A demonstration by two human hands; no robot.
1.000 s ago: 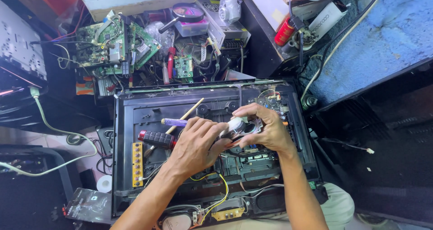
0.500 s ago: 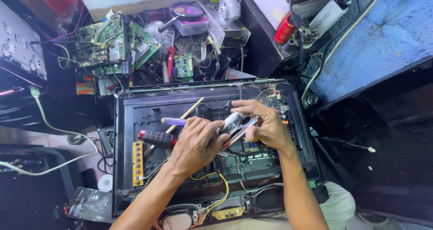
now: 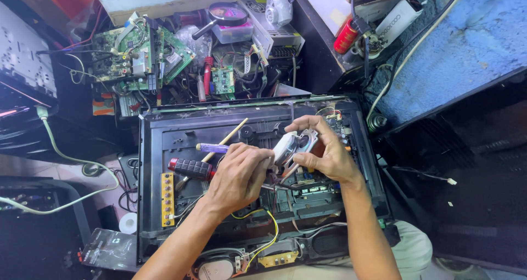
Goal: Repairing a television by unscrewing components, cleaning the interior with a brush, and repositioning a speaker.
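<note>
1. Right hand grips a small oval speaker, tilted up above the opened black chassis, probably so its back faces the worker.
2. Left hand has fingers curled at the speaker's edge, pinching something too small to make out.
3. A red-handled screwdriver lies just beside that hand, handy.
</note>
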